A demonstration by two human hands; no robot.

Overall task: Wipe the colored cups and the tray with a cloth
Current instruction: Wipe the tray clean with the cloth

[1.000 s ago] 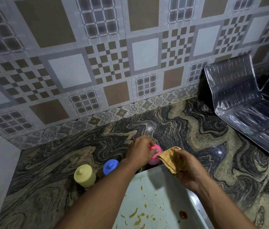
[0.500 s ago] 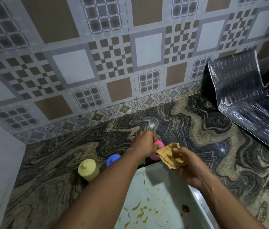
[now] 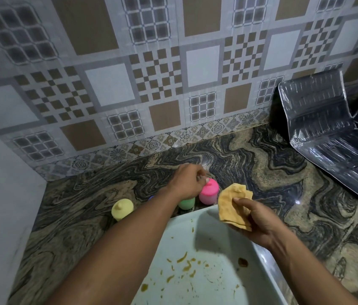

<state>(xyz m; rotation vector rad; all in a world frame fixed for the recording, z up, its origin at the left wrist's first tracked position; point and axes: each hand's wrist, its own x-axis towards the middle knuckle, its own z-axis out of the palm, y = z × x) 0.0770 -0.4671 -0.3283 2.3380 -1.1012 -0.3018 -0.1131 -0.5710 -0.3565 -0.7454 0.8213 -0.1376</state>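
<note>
Cloth (image 3: 235, 205) pinched in my right hand (image 3: 259, 219) over the tray's (image 3: 222, 249) far edge, ready to wipe; my left hand (image 3: 190, 182) grips the pink cup (image 3: 210, 193) just beyond.

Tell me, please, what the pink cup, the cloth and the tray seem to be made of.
Pink cup: probably plastic, smooth and fairly matte, judging by its even bright colour and soft sheen.
Cloth: soft tan fabric, which folds and creases limply.
Tray: perhaps plastic or enamelled metal. The pale, smooth surface reflects light faintly, but the look leaves the material open.
</note>
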